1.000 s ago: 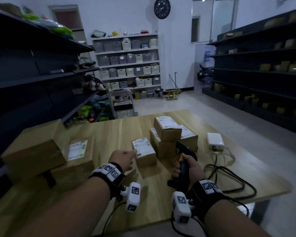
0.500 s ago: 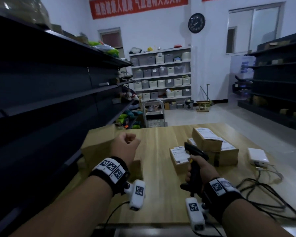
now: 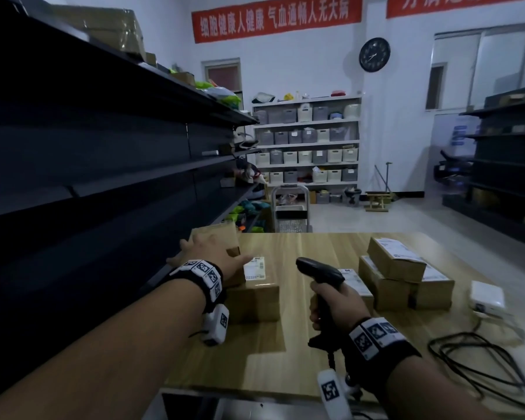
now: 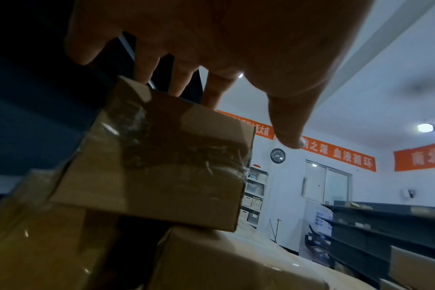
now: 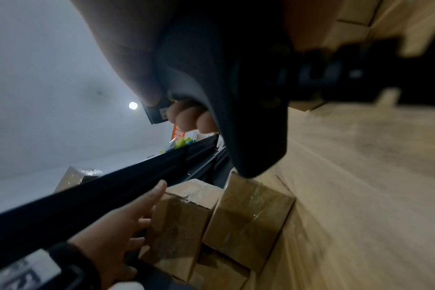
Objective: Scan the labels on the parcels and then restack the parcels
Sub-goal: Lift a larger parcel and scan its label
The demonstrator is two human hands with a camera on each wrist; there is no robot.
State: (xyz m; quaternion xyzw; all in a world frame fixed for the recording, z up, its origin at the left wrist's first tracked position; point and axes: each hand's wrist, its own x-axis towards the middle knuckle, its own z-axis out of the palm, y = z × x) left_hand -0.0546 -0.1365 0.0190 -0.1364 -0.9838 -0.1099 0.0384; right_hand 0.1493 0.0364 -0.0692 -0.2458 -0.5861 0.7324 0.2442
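Six parcels are counted on the desk. Left of the scanner: a labelled parcel, a tilted parcel under the spread left hand, and one lower parcel. Right of it: three stacked parcels. The scanner is gripped by the right hand.

I'm finding my left hand hiding the tilted brown cardboard parcel's label; printed labels are reading too small.
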